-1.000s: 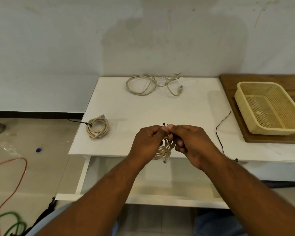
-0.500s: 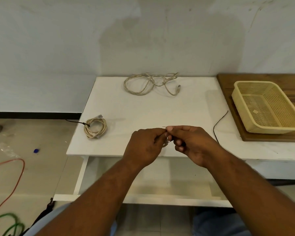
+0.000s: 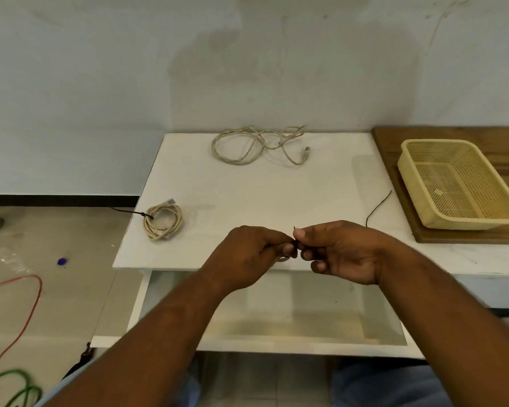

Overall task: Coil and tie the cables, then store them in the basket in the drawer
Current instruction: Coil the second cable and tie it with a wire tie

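My left hand (image 3: 249, 254) and my right hand (image 3: 340, 251) meet over the front edge of the white table (image 3: 262, 195). Both pinch a thin black tie around a small beige coiled cable (image 3: 282, 259), which is almost wholly hidden under my left hand. A second beige cable (image 3: 162, 221), coiled and bound with a black tie, lies at the table's left edge. A loose beige cable (image 3: 259, 143) sprawls at the back of the table. The yellow mesh basket (image 3: 409, 171) stands on a wooden board at the right. The white drawer (image 3: 147, 304) is pulled out below my hands.
A spare black tie (image 3: 378, 208) lies on the table right of my hands. The wooden board (image 3: 465, 237) covers the table's right end. Orange (image 3: 27, 312) and green (image 3: 18, 389) cables lie on the floor at the left.
The coil hung visibly below my hands a second ago; now it is tucked under my left hand. My hands have drawn slightly apart along the tie.
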